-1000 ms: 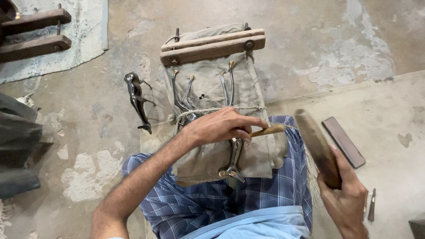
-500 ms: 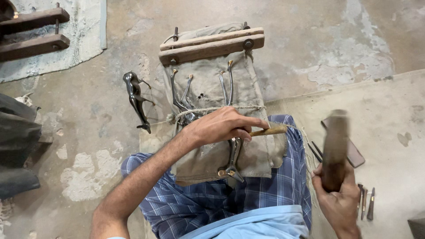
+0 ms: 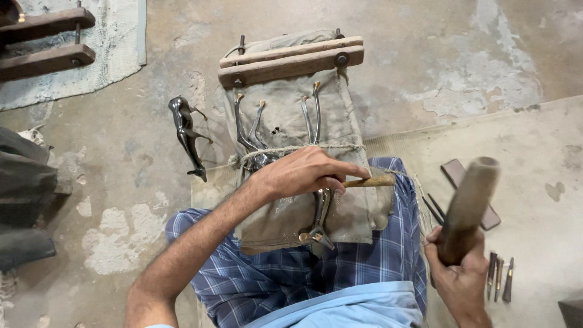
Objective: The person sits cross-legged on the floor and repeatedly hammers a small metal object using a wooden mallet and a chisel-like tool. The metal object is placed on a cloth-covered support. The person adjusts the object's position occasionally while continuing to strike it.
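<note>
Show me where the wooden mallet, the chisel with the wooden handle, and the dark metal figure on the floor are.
wooden mallet (image 3: 469, 203): head view, middle of its thick shaft.
chisel (image 3: 371, 181): head view, on its wooden handle.
dark metal figure (image 3: 187, 135): head view, middle of its body.

We see bare forearms with no sleeves reaching the wrists, a left hand (image 3: 303, 173) and right hand (image 3: 458, 282) without gloves or rings, a pale blue shirt hem, and a blue checked wrap (white-lined plaid) over the lap.

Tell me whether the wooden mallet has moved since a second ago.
Yes. The wooden mallet in the right hand has swung upright, its head now right of the dark flat stone.
</note>
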